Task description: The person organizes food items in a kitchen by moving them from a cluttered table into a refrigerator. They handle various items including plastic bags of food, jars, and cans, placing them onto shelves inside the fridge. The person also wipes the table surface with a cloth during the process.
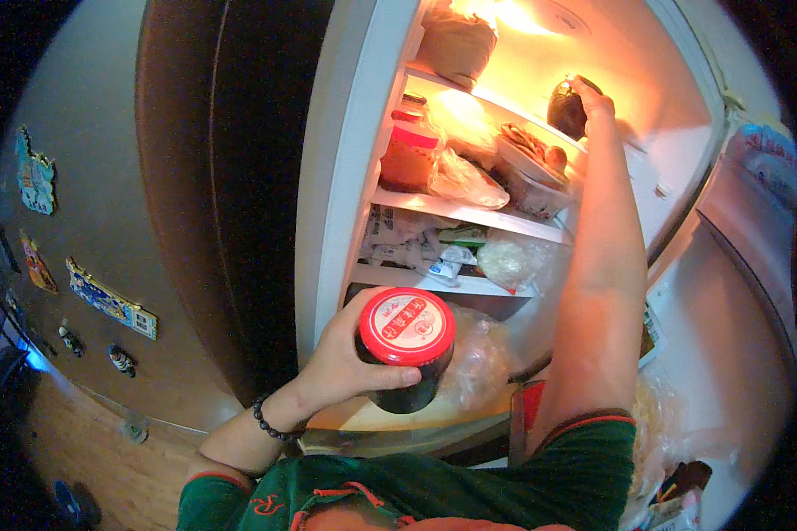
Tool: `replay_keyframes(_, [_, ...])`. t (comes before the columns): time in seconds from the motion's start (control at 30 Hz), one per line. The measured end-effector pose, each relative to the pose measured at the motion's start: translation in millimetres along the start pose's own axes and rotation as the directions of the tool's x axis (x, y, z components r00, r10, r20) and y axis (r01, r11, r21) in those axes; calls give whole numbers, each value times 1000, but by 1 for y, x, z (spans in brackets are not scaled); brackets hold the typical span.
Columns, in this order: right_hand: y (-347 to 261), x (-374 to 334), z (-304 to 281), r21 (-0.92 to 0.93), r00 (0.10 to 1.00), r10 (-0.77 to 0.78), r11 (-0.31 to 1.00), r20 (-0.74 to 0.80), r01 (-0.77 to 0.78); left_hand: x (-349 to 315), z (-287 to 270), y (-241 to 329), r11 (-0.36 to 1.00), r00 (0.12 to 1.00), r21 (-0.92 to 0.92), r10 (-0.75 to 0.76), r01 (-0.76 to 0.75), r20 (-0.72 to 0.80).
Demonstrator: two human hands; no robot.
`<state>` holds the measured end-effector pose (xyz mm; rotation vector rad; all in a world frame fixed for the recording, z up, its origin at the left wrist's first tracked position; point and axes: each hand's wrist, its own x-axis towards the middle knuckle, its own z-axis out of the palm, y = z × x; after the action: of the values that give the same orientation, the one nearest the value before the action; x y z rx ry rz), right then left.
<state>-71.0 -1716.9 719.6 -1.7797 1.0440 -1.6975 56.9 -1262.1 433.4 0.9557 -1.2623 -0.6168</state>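
Observation:
My left hand (344, 356) is wrapped round a dark jar (406, 389) with a red lid, held upright in front of the lower part of the open fridge. Up on the top shelf, my right hand (597, 99) grips a dark rounded jar (567, 110) from its right side. I cannot make out that jar's lid or contents. Below it, on the second shelf, a white bowl of food (533, 159) rests on a clear plastic box (530, 196). A bulging brown bag (457, 46) sits at the top shelf's left end.
A red-banded jar (409, 155) and plastic bags (469, 180) share the second shelf. Lower down are packets (452, 261) and a bagged white item (509, 261). The fridge door (726, 301) stands open at the right. Magnets (111, 299) dot the grey panel at left.

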Motion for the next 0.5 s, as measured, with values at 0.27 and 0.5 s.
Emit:
replay_keyframes(0.27, [-74,-99,43,-318,596,-751,660,-283,681,5,-5,-6,999,999,37,-25,26,-46])
replay_keyframes(0.5, [-96,-119,139,482,841,-541,746,34,460,8,0,-8,1000,999,-23,-4,3,-32])
